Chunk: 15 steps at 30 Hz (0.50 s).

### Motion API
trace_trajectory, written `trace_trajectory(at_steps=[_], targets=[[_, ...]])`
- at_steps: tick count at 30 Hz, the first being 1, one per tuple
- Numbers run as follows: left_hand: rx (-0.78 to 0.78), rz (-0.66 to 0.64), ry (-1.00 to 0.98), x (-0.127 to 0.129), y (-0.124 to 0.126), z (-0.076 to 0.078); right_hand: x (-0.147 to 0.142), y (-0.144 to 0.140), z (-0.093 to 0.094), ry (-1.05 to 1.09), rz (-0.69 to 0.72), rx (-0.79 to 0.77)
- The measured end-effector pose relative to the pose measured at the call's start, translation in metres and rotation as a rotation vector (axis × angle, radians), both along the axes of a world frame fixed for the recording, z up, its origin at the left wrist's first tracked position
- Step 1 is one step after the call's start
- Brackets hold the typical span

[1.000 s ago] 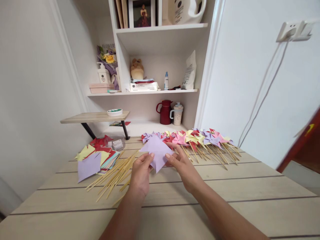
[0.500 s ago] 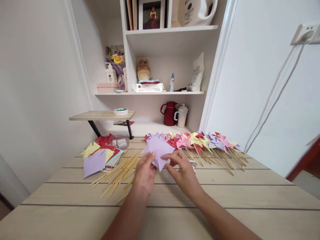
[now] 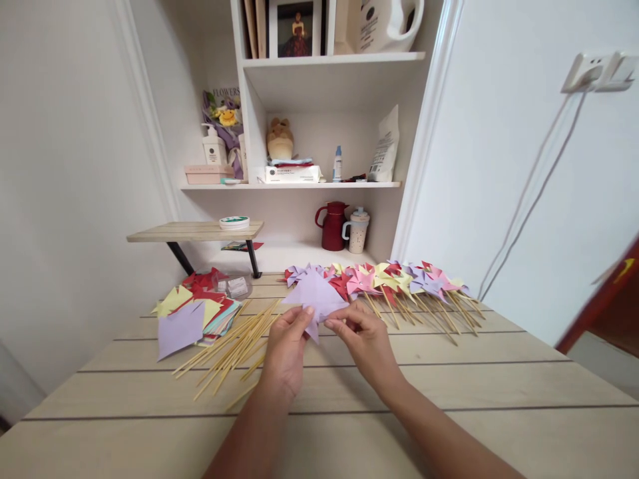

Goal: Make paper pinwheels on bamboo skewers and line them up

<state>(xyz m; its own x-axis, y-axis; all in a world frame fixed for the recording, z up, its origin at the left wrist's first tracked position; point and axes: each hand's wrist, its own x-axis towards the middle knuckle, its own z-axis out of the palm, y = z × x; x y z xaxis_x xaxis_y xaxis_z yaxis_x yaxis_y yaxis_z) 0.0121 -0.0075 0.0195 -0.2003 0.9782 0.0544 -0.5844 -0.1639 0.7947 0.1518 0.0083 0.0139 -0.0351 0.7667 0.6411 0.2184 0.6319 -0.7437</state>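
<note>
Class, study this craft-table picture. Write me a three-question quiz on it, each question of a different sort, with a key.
1. True or false: both hands hold the purple paper above the table.
2. The loose wooden sticks lie on which side of the left hand?
A. its left
B. its right
C. under it
3. Fill in: the row of finished pinwheels lies beyond the ____ hand.

Key:
1. true
2. A
3. right
</note>
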Motion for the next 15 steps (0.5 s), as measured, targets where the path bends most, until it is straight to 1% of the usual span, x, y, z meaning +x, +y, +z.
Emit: trace_trajectory(at_steps=[6,15], targets=[[0.014,-0.013,0.048,0.0012,-0.0008,0.0007,0.0006,0.0022,0.0014,0.015,-0.005,-0.056],[0.028,0.023,0.160,0.0020,-0.0008,0.0016,0.0027,0.0055,0.0006,0.018,-0.009,-0.077]])
